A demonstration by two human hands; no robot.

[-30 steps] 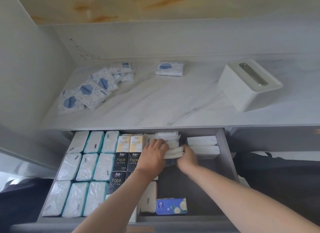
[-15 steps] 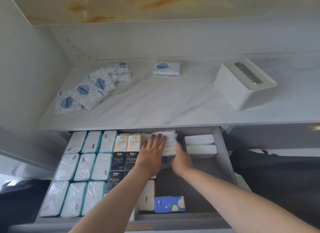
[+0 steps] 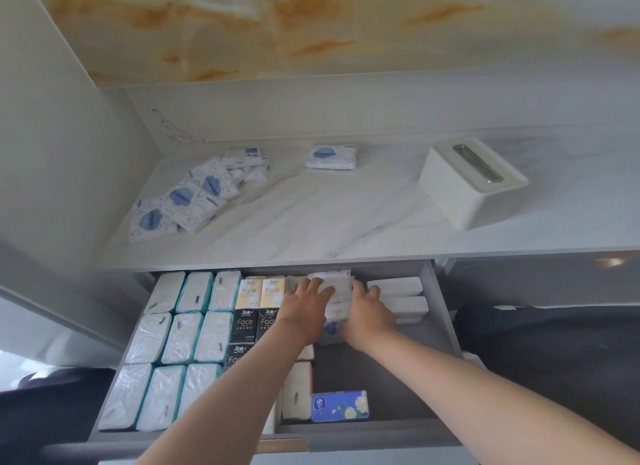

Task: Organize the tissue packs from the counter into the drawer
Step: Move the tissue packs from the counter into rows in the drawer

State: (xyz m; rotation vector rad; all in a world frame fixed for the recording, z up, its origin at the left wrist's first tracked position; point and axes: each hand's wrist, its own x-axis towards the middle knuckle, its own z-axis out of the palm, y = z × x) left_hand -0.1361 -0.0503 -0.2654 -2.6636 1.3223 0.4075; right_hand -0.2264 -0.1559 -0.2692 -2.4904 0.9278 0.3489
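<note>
Both my hands are inside the open grey drawer, at its back middle. My left hand lies with straight fingers against the left side of a row of white tissue packs standing on edge. My right hand presses the same row from the right, fingers curled over its side. Part of the row is hidden under my hands. On the marble counter several blue-and-white tissue packs lie at the left, and a single pack lies further back in the middle.
The drawer holds teal-edged white packs at left, yellow and black "Face" packs, two long white packs at right and a blue floral pack at the front. A white tissue box stands on the counter's right.
Both hands have slid the row of white packs further back in the drawer and squeezed it closer together. The counter packs have not moved.
</note>
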